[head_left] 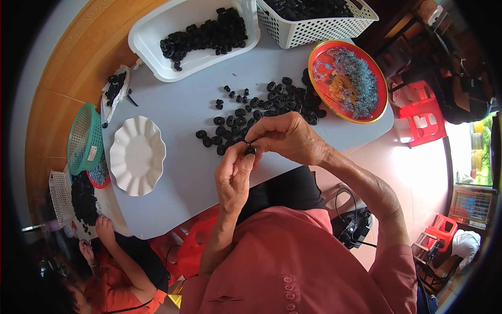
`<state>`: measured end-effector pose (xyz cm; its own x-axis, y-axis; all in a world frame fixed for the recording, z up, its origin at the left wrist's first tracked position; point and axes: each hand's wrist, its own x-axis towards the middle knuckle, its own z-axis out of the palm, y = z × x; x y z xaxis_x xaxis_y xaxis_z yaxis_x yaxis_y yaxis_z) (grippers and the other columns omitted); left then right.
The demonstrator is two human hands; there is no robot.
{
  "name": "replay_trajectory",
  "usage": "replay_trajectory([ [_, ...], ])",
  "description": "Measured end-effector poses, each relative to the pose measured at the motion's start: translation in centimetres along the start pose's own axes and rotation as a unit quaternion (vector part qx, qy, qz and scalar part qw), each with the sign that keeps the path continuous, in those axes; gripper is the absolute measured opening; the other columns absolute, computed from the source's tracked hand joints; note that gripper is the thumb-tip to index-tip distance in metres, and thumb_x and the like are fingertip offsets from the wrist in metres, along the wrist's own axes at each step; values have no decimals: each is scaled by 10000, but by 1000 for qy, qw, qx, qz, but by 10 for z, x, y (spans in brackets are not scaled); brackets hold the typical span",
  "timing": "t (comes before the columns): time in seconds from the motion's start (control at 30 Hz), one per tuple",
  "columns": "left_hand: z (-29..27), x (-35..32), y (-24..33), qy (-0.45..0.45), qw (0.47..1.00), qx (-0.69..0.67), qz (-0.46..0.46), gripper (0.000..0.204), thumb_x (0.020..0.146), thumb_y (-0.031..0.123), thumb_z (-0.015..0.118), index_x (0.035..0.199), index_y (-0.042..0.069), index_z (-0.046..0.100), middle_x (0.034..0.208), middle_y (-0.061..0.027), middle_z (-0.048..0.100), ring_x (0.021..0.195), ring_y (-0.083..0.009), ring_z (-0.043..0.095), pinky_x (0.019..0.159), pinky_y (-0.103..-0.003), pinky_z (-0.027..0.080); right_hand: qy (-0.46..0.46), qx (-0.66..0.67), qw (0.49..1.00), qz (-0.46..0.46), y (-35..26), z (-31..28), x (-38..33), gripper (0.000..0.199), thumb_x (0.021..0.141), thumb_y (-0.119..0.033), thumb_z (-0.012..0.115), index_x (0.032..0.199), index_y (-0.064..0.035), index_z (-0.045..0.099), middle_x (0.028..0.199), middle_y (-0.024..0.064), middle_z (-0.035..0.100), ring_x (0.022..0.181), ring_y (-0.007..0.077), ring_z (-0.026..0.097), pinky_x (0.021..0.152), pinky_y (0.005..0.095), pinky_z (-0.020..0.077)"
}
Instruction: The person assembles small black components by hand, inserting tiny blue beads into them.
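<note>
Over the near edge of the table, my left hand [234,178] pinches a small black part [251,150] between thumb and fingers. My right hand [290,137] meets it from the right, thumb and forefinger pressed together at the part's top; whatever lies between those fingertips is too small to make out. Just beyond my hands spreads a loose heap of rounded black plastic pieces [282,99]. A few smaller black pieces [239,98] lie apart at its far left side. Right of the heap, a round red tray [320,86] carries many tiny bluish, shiny bits.
A white tub [151,57] and a white perforated basket [293,34], both with black pieces, stand at the back. Leftward are a scalloped white dish [137,157] and a green basket [86,136]. Another person [123,277] works at lower left. Red stools [421,123] stand right.
</note>
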<state>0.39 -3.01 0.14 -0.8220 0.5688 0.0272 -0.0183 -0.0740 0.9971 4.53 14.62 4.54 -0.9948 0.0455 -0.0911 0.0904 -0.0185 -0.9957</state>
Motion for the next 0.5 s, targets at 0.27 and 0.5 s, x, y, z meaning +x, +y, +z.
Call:
replay_trajectory([
  [0.27, -1, 0, 1, -17, 997, 56, 47, 190, 953, 118, 573, 1096, -7, 585, 812, -6, 600, 707, -67, 505, 654, -204, 430, -40, -121, 991, -43, -10, -3, 2, 133, 834, 35, 626, 946, 9, 692, 857, 89, 709, 791, 157, 707, 727, 275, 551],
  [0.5, -2, 1, -3, -9, 998, 54, 35, 192, 956, 119, 568, 1103, -1, 594, 814, -4, 613, 702, -69, 507, 643, -210, 436, -56, -149, 985, -59, -15, -3, 6, 142, 825, 38, 626, 947, 12, 692, 841, 105, 708, 781, 183, 715, 711, 281, 560],
])
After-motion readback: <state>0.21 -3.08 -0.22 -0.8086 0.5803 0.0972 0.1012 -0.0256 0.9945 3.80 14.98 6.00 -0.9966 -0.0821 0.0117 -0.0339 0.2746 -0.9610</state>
